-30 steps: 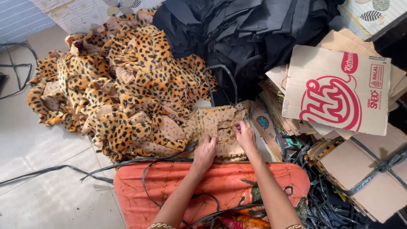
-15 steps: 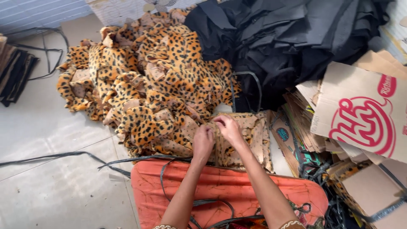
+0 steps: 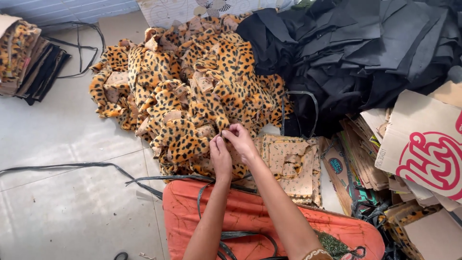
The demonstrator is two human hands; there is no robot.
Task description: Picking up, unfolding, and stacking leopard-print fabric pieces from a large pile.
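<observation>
Tiled floor (image 3: pixel 57 144): both hands (image 3: pixel 220 156) (image 3: pixel 242 140) grip-pinching leopard-print piece (image 3: pixel 219 126), orientation unclear.

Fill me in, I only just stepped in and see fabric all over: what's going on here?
A person sits on the floor with an orange cushion in front of them. Both hands, the left hand and right hand, meet at the edge of a heap of leopard-print pieces, pinching one piece. A tan stack lies beside them, black pieces and cardboard to the right.
</observation>
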